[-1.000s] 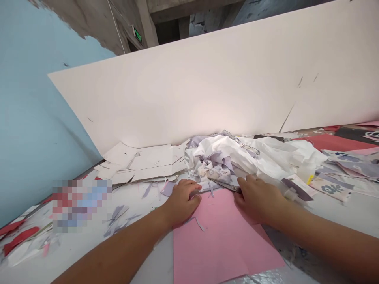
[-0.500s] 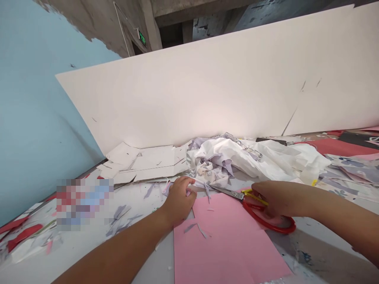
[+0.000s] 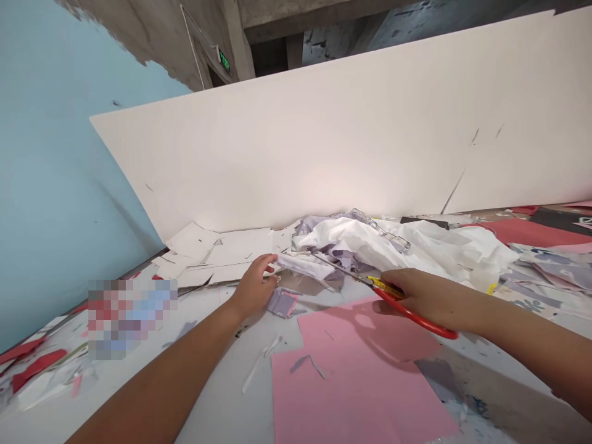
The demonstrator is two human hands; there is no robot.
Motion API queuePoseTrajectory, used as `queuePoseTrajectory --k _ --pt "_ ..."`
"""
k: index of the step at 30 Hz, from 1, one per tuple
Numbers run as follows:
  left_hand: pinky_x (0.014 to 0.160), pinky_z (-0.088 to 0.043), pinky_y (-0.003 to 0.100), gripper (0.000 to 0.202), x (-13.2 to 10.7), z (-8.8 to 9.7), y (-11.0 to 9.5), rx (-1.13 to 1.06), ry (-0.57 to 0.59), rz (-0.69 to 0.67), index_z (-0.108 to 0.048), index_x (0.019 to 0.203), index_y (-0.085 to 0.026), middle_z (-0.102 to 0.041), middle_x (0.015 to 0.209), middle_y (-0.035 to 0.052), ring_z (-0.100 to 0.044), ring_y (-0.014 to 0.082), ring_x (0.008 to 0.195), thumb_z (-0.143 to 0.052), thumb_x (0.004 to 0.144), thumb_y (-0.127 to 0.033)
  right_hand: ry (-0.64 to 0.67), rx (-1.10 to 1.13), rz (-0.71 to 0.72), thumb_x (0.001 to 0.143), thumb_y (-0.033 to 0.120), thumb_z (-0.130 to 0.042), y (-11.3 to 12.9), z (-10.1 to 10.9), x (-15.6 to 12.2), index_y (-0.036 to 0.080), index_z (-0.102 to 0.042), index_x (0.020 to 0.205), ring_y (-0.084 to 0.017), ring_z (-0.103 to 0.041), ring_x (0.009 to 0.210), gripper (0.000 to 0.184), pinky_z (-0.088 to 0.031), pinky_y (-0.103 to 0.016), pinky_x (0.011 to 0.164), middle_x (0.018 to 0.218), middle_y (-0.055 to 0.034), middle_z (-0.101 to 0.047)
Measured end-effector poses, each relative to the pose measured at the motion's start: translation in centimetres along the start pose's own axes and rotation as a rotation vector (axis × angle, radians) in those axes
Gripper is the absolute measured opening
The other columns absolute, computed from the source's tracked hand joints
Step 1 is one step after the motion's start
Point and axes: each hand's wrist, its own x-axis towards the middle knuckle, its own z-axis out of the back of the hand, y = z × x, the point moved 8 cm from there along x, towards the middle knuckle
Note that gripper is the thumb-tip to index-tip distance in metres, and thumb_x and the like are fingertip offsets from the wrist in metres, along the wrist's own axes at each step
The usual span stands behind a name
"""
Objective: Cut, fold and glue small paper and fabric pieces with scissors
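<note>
My left hand (image 3: 253, 287) pinches the end of a white and lilac paper strip (image 3: 300, 266) at the front of the crumpled heap. My right hand (image 3: 430, 299) grips red-handled scissors (image 3: 409, 311) with yellow inner grips, and their steel blades (image 3: 345, 270) point left along the strip. The far blade tip is hidden among the paper. A pink paper sheet (image 3: 356, 364) lies below the scissors, close to my right hand. A small lilac scrap (image 3: 282, 303) sits just right of my left wrist.
A large white board (image 3: 324, 135) leans against a pale blue wall (image 3: 55, 154) behind the table. White card offcuts (image 3: 217, 259) and a crumpled white paper heap (image 3: 398, 240) lie along its foot. Printed and red papers (image 3: 546, 246) spread to the right.
My left hand has shifted left and drawn the paper strip with it, uncovering the lilac scrap. My right hand has carried the scissors up toward the heap.
</note>
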Motion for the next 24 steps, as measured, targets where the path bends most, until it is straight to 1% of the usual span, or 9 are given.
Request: queuePoseTrajectory --k 2,4,7,13,17,19,21,23,24 --pt "0.070 -0.047 0.024 0.042 0.3 0.1 0.6 0.017 0.046 -0.013 -0.044 0.119 -0.024 -0.040 0.129 0.0032 -0.054 0.0137 0.092 -0.039 0.077 -0.023 -0.020 -0.067 0.029 0.073 0.045 -0.043 0.0 -0.6 0.4 0.020 -0.032 0.059 -0.013 -0.038 0.051 0.031 -0.024 -0.025 0.045 0.060 -0.0001 -0.045" --pt "0.070 -0.047 0.024 0.043 0.5 0.3 1.1 0.038 0.076 -0.023 -0.045 0.119 -0.024 -0.040 0.129 0.0031 -0.054 0.0139 0.091 -0.039 0.077 -0.023 -0.025 -0.109 0.075 0.074 0.037 -0.042 0.0 -1.4 0.8 0.020 -0.032 0.059 -0.014 -0.039 0.052 0.024 -0.022 -0.025 0.045 0.061 -0.0004 -0.048" --pt "0.069 -0.048 0.025 0.045 0.7 0.9 1.6 0.075 0.078 -0.026 -0.045 0.121 -0.023 -0.039 0.130 0.0035 -0.054 0.0154 0.093 -0.037 0.077 -0.023 -0.008 -0.112 0.123 0.073 0.028 -0.042 0.1 -2.6 0.9 0.021 -0.034 0.061 -0.014 -0.042 0.052 0.016 -0.022 -0.025 0.045 0.062 -0.0003 -0.051" --pt "0.076 -0.045 0.029 0.047 1.6 3.0 2.4 0.145 -0.005 -0.006 -0.037 0.126 -0.023 -0.029 0.135 0.0045 -0.051 0.0163 0.096 -0.031 0.080 -0.023 0.064 -0.075 0.132 0.073 0.032 -0.044 0.7 -4.3 0.7 0.022 -0.042 0.068 -0.016 -0.050 0.058 0.011 -0.029 -0.024 0.048 0.071 -0.0020 -0.058" --pt "0.070 -0.046 0.028 0.052 1.5 3.3 2.7 0.163 -0.001 0.016 -0.027 0.131 -0.024 -0.025 0.137 0.0056 -0.050 0.0173 0.097 -0.034 0.079 -0.025 0.059 -0.106 0.152 0.075 0.031 -0.042 0.8 -4.6 0.7 0.021 -0.044 0.068 -0.018 -0.052 0.061 0.012 -0.031 -0.025 0.050 0.072 -0.0033 -0.059" --pt "0.067 -0.046 0.027 0.058 1.2 3.0 2.4 0.166 0.033 0.019 -0.022 0.133 -0.026 -0.027 0.135 0.0063 -0.050 0.0182 0.096 -0.039 0.078 -0.029 0.064 -0.109 0.156 0.075 0.028 -0.042 0.8 -4.7 0.7 0.021 -0.045 0.068 -0.018 -0.052 0.061 0.010 -0.031 -0.025 0.050 0.073 -0.0032 -0.060" --pt "0.065 -0.045 0.027 0.058 0.8 2.3 1.4 0.190 0.087 -0.019 -0.024 0.131 -0.028 -0.030 0.130 0.0062 -0.050 0.0177 0.092 -0.043 0.076 -0.030 0.067 -0.115 0.158 0.074 0.027 -0.043 0.9 -4.7 0.6 0.021 -0.044 0.068 -0.017 -0.052 0.061 0.008 -0.031 -0.024 0.049 0.073 -0.0029 -0.060" --pt "0.066 -0.044 0.029 0.046 0.2 1.8 -0.4 0.269 0.115 -0.125 -0.040 0.121 -0.028 -0.034 0.122 0.0057 -0.048 0.0172 0.088 -0.043 0.074 -0.024 0.070 -0.115 0.158 0.074 0.027 -0.042 1.0 -4.6 0.6 0.021 -0.044 0.068 -0.017 -0.052 0.061 0.009 -0.031 -0.024 0.049 0.072 -0.0025 -0.060" --pt "0.070 -0.043 0.032 0.038 -0.1 1.5 -1.5 0.334 0.113 -0.204 -0.050 0.109 -0.026 -0.036 0.116 0.0057 -0.046 0.0183 0.089 -0.043 0.072 -0.018 0.071 -0.113 0.156 0.075 0.028 -0.041 1.0 -4.5 0.6 0.021 -0.043 0.068 -0.017 -0.052 0.060 0.010 -0.031 -0.024 0.049 0.072 -0.0024 -0.060"
